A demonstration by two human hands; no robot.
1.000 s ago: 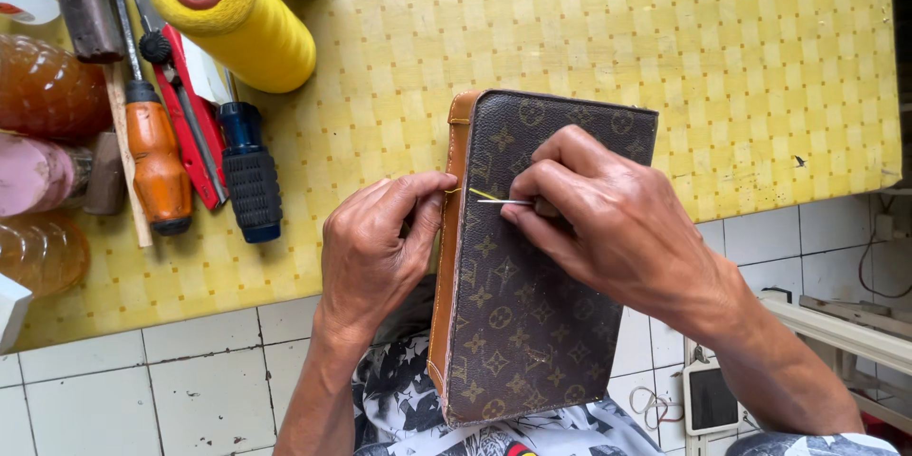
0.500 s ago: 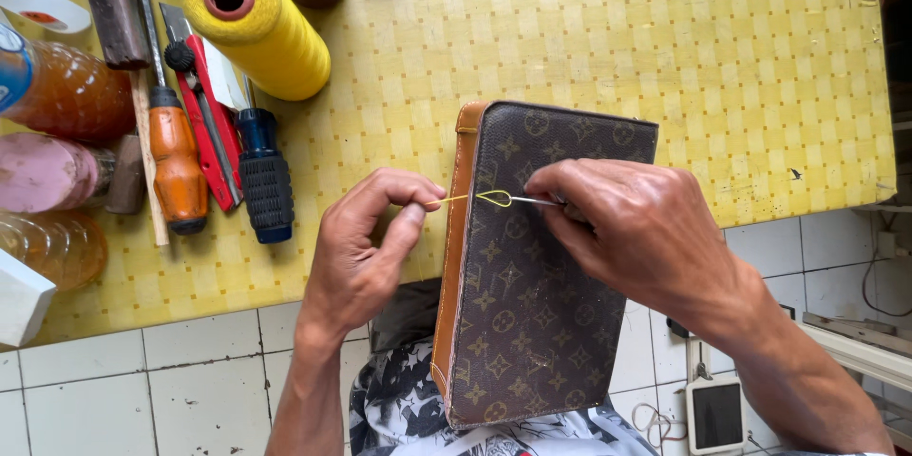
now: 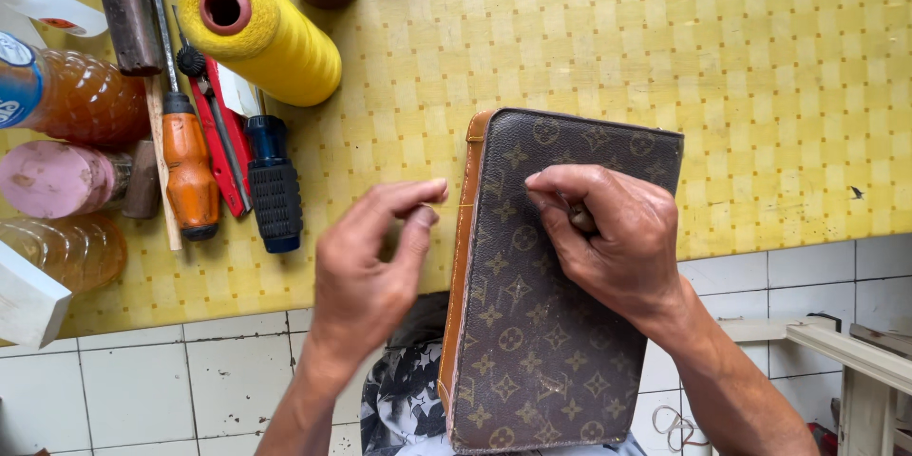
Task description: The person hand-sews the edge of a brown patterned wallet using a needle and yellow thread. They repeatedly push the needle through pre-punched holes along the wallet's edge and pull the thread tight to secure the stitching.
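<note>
here left hand [image 3: 370, 266] pinches thread [image 3: 446, 206]; right hand [image 3: 608, 233] presses wallet [image 3: 541, 361]

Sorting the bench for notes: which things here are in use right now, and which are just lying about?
In use: brown patterned wallet; yellow thread pinched by left hand; small tool in right hand.

Lying about: yellow thread spool, orange-handled screwdriver, black-handled screwdriver, bottles.

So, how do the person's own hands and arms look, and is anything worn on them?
Both arms are bare: no sleeves, gloves, rings, watch or bracelets show. The left hand and right hand have short nails, and veins and tendons stand out on their backs. Both forearms are lean and leave the picture at its bottom edge.
</note>
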